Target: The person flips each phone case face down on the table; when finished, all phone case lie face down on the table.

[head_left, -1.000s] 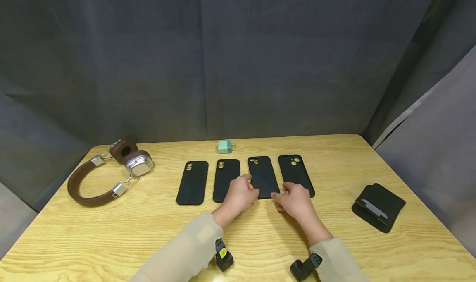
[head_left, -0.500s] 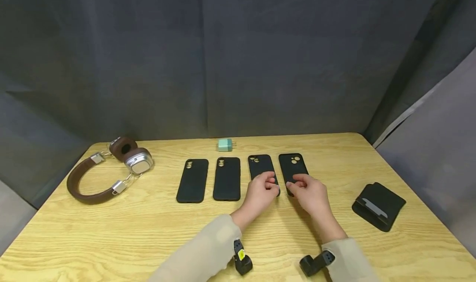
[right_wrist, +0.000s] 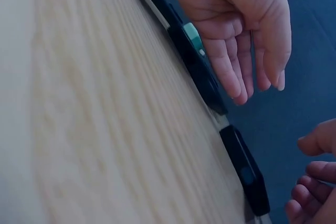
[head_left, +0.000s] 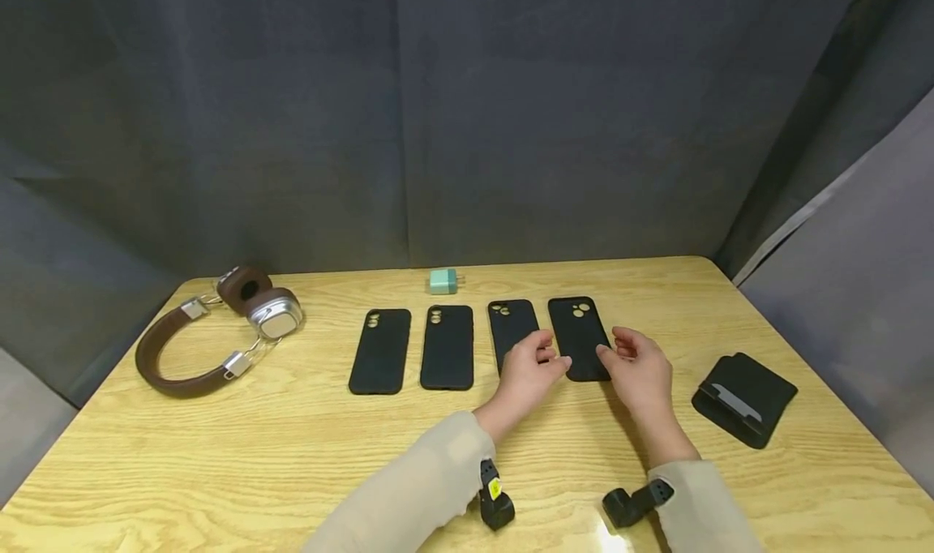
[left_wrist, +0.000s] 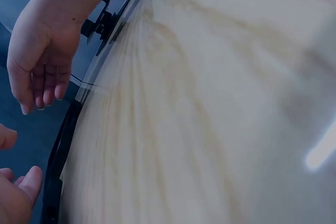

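Both relaxed, empty hands, left hand (head_left: 527, 372) and right hand (head_left: 640, 368), flank a flat matte-black phone case (head_left: 579, 338) on grainy wood

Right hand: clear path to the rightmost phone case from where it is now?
Likely yes. The right hand hovers open beside the rightmost case, which lies flat on the table; the left hand is at its other edge, not between them.

Brown headphones (head_left: 219, 330), a green charger (head_left: 443, 280) and a black pouch (head_left: 744, 397) lie on the wooden table (head_left: 219, 456).
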`<state>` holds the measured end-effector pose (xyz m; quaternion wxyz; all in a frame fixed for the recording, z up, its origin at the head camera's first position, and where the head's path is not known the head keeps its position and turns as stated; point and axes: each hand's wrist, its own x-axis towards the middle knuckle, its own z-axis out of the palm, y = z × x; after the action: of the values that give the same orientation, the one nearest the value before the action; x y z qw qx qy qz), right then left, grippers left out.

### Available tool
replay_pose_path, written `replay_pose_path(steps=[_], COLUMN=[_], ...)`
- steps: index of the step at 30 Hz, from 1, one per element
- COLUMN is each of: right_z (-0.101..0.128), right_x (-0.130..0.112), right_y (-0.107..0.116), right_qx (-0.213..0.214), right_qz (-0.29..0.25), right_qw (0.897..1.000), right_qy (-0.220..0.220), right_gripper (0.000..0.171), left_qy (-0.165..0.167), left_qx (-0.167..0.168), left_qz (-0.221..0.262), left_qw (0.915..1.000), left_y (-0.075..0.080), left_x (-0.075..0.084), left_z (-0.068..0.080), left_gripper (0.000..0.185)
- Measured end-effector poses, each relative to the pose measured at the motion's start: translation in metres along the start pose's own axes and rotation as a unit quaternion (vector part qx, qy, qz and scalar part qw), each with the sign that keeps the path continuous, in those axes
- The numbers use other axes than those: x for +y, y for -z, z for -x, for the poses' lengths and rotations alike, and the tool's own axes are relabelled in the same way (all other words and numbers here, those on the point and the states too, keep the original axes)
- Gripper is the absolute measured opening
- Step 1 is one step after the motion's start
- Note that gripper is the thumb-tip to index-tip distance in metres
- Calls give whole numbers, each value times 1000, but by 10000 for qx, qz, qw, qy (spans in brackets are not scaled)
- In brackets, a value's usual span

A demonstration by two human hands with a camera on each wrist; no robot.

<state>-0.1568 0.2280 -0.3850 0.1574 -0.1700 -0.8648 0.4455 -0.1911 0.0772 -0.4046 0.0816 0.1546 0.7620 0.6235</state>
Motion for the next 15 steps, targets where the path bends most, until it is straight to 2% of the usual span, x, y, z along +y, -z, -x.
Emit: replay_pose_path(steps=[6, 15], right_z=[-5, -13], right_x=[11, 23], right_y=[2, -4], right_qx=[-131, -299], right_qz=[-93, 209], right_qw=[9995, 9986], right_qy=[-275, -391], right_gripper=[46, 47], left_qy=[20, 265], left_qx=[-76, -232], left_qz=[-230, -1180], left_qw=[9997, 9924], left_y=[-8, -16], left_x=[6, 11], left_z=[-6, -13], left_gripper=[53, 55])
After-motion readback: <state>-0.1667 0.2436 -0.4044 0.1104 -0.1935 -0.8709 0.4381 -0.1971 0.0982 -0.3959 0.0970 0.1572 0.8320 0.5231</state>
